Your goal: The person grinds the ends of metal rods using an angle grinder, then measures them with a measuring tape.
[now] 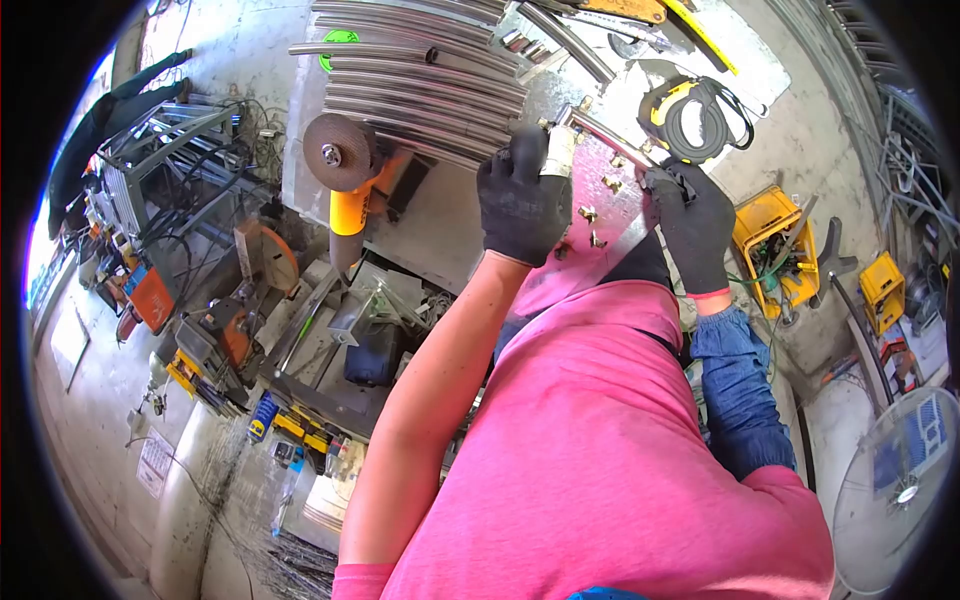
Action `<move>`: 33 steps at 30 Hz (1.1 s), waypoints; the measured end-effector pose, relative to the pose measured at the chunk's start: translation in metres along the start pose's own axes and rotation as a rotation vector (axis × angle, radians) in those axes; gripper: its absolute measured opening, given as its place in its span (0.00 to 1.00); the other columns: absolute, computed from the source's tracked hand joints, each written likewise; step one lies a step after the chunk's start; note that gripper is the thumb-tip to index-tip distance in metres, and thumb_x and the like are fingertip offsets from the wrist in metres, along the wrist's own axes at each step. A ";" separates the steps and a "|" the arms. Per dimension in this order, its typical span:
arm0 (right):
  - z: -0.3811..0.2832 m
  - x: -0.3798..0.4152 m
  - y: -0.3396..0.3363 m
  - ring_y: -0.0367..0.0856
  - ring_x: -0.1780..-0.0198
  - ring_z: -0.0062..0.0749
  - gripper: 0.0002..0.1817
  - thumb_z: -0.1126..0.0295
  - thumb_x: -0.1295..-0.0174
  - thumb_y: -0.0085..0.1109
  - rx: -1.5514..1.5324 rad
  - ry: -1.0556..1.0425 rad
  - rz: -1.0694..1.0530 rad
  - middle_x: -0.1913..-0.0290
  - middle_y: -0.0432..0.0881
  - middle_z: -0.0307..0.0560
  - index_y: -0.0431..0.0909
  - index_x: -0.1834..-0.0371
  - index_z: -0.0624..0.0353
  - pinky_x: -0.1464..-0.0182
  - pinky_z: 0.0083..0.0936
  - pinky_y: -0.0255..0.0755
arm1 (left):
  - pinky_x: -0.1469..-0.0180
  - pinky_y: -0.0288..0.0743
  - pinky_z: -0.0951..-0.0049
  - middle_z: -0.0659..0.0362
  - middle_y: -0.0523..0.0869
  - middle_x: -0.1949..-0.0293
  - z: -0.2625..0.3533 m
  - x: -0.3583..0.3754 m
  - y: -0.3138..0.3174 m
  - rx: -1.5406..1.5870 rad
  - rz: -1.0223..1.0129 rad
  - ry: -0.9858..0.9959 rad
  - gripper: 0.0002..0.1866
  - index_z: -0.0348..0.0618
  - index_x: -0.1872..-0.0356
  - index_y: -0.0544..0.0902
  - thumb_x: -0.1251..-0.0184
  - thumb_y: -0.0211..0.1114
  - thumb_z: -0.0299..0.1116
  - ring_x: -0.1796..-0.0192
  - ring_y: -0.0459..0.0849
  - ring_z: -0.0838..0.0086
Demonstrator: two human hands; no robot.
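My left hand (522, 205), in a black glove, is closed around a short cream-white cylindrical object (560, 152) whose kind I cannot make out. It is over the left side of a shiny metal plate (625, 205) that reflects my pink shirt. Several small brass-coloured metal pieces (588, 214) lie on that plate. At the plate's right edge, my right hand (692, 220), also black-gloved, has its fingers bent together near the end of a thin metal bar (610, 135). Whatever it pinches is hidden by the dark glove.
A bundle of steel tubes (420, 95) lies at the upper left. Below it stands a yellow angle grinder (348, 212) with its disc upward. A yellow-and-black ring-shaped item (692, 120) sits beyond my right hand. Yellow bins (790, 215) and a fan (900, 490) are at right.
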State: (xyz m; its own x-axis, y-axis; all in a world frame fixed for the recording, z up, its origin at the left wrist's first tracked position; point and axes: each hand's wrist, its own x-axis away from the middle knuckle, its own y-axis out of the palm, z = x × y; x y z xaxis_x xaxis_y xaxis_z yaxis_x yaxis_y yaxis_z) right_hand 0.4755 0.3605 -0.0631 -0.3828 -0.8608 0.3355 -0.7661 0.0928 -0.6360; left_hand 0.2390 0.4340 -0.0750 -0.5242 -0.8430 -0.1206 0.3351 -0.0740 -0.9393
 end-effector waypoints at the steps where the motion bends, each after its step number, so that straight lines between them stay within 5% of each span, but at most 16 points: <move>1: 0.004 0.001 0.004 0.93 0.62 0.44 0.17 0.53 0.28 0.74 -0.002 0.017 0.022 0.59 0.94 0.52 0.94 0.50 0.54 0.59 0.37 0.83 | 0.43 0.78 0.46 0.49 0.85 0.35 0.000 0.000 0.000 0.003 -0.011 -0.003 0.31 0.46 0.29 0.84 0.36 0.70 0.36 0.42 0.86 0.48; 24: -0.010 -0.005 -0.004 0.91 0.68 0.37 0.16 0.53 0.30 0.76 -0.088 0.144 -0.066 0.68 0.93 0.46 0.95 0.55 0.55 0.62 0.34 0.79 | 0.47 0.78 0.47 0.51 0.87 0.42 0.004 -0.004 -0.002 -0.041 -0.002 -0.019 0.29 0.46 0.31 0.85 0.35 0.73 0.35 0.46 0.87 0.50; 30: -0.013 -0.008 -0.008 0.89 0.71 0.34 0.18 0.48 0.30 0.75 -0.082 0.107 -0.071 0.72 0.91 0.42 0.95 0.60 0.52 0.64 0.33 0.78 | 0.48 0.81 0.49 0.50 0.89 0.43 0.007 -0.012 -0.015 -0.073 0.030 0.020 0.20 0.45 0.41 0.91 0.32 0.74 0.39 0.49 0.89 0.49; 32: -0.008 -0.009 -0.006 0.89 0.72 0.34 0.18 0.47 0.30 0.74 -0.095 0.119 -0.086 0.74 0.90 0.41 0.95 0.61 0.50 0.64 0.33 0.78 | 0.50 0.83 0.45 0.46 0.91 0.52 0.019 -0.030 -0.042 0.123 -0.121 -0.197 0.10 0.44 0.61 0.88 0.33 0.74 0.39 0.53 0.90 0.44; 33: -0.005 -0.007 -0.005 0.89 0.72 0.34 0.18 0.47 0.30 0.74 -0.098 0.124 -0.083 0.74 0.90 0.41 0.95 0.61 0.50 0.64 0.33 0.78 | 0.50 0.83 0.45 0.46 0.91 0.52 0.021 -0.035 -0.053 0.122 -0.125 -0.192 0.10 0.44 0.61 0.88 0.33 0.74 0.39 0.53 0.90 0.44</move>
State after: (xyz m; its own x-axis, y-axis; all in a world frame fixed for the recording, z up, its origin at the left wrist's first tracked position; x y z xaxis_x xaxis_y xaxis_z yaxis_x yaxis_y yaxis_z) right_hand 0.4798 0.3691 -0.0584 -0.3718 -0.7999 0.4710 -0.8423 0.0774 -0.5335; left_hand 0.2562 0.4565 -0.0141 -0.4135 -0.9080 0.0682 0.3750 -0.2381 -0.8959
